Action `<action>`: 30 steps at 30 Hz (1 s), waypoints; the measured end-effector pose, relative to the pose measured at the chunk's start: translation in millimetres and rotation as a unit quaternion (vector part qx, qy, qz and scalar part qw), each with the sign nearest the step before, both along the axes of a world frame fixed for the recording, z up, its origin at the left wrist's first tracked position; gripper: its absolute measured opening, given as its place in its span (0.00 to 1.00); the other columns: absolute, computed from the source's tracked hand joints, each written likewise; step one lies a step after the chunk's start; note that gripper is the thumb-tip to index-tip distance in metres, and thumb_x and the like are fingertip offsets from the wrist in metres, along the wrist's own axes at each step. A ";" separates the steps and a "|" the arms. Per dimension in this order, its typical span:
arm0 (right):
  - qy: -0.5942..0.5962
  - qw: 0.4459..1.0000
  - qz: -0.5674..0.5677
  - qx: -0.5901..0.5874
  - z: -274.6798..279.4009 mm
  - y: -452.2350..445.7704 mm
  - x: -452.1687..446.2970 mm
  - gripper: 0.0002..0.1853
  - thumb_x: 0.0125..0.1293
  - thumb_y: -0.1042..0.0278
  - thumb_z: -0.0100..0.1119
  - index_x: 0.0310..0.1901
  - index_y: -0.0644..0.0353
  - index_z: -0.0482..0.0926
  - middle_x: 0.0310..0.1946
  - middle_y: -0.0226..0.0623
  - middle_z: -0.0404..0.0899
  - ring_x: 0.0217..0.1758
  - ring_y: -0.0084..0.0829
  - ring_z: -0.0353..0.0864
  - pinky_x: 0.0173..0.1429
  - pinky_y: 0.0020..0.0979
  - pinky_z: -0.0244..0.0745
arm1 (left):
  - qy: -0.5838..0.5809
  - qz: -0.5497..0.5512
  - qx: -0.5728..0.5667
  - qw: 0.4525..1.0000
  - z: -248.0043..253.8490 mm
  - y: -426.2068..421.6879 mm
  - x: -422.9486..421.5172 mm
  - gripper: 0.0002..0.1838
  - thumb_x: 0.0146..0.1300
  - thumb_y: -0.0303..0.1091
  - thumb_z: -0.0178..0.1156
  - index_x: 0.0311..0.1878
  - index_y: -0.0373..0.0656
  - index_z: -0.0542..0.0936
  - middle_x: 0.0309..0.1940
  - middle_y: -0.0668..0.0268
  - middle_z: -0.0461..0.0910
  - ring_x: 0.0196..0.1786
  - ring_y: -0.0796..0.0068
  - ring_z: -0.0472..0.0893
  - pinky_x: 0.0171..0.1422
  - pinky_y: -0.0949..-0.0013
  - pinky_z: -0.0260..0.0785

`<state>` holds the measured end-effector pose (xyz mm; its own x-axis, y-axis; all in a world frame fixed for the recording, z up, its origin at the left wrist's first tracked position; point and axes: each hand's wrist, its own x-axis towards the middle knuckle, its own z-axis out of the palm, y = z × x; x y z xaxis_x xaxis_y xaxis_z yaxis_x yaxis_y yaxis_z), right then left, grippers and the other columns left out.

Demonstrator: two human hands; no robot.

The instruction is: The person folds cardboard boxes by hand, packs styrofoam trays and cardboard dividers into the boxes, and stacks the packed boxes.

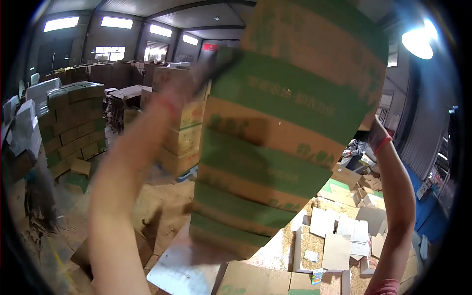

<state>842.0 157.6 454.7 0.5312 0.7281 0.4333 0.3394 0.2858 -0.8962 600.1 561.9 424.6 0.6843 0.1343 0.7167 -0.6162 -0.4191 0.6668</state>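
A tall stack of green and brown cardboard boxes (280, 128) with printed lettering fills the middle of the view. My left hand (189, 83), blurred by motion and seemingly gloved in a dark and pale glove, is at the upper left side of the stack; its fingers cannot be made out. My right hand (376, 132), in a glove with a red cuff, is at the right side of the stack near a box edge, and its fingers are hidden behind the box.
Stacked cartons (73, 120) stand at the left, with more boxes (182, 145) behind the central stack. Open cartons and flaps (337, 250) lie at the lower right. A pale board (182, 265) lies at the bottom. A bright lamp (418, 44) hangs at the upper right.
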 end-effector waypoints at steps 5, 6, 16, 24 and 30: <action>-0.030 0.999 -0.009 0.006 -13.6 47.8 -6.9 0.15 0.71 0.65 0.49 0.54 0.62 0.74 0.47 0.36 0.79 0.45 0.31 0.80 0.49 0.35 0.78 | -0.269 -0.010 -0.070 0.961 -62.6 -39.3 23.8 0.29 0.67 0.35 0.57 0.70 0.42 0.63 0.62 0.61 0.70 0.62 0.72 0.72 0.66 0.69 0.64; -0.041 0.999 -0.014 0.003 -15.9 51.8 -6.6 0.15 0.71 0.65 0.49 0.54 0.62 0.74 0.47 0.36 0.79 0.46 0.31 0.80 0.49 0.35 0.77 | -0.286 0.017 -0.089 0.954 -58.3 -44.7 18.4 0.32 0.65 0.35 0.62 0.70 0.44 0.63 0.61 0.61 0.70 0.62 0.73 0.71 0.64 0.70 0.64; -0.467 0.820 -0.330 0.006 102.6 -35.2 -17.2 0.17 0.72 0.63 0.47 0.57 0.62 0.72 0.51 0.38 0.76 0.51 0.31 0.76 0.54 0.35 0.73 | -0.061 0.047 -0.301 0.951 -391.4 -215.4 -53.7 0.31 0.67 0.40 0.55 0.70 0.45 0.59 0.63 0.56 0.64 0.64 0.61 0.67 0.66 0.60 0.64; -0.525 0.750 -0.345 -0.206 46.8 -15.5 -41.4 0.19 0.72 0.61 0.46 0.59 0.62 0.70 0.54 0.40 0.74 0.55 0.32 0.74 0.58 0.34 0.69 | 0.094 -0.107 -0.955 0.261 -527.7 -212.9 7.2 0.47 0.54 0.79 0.45 0.69 0.57 0.66 0.64 0.66 0.67 0.66 0.56 0.64 0.62 0.25 0.50; -0.474 0.758 -0.356 -0.273 -12.0 -28.6 -37.8 0.20 0.73 0.60 0.45 0.61 0.62 0.69 0.56 0.41 0.73 0.58 0.32 0.72 0.61 0.34 0.66 | 0.045 -0.281 -0.910 0.301 -561.8 -177.4 60.9 0.52 0.45 0.86 0.45 0.71 0.67 0.60 0.73 0.75 0.57 0.74 0.52 0.50 0.63 0.26 0.42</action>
<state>804.3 129.0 442.7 0.5117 0.6122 0.6028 0.7988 -0.5974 -0.0713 661.0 384.6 -137.3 0.9711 0.0935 -0.2194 -0.1942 0.8441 -0.4997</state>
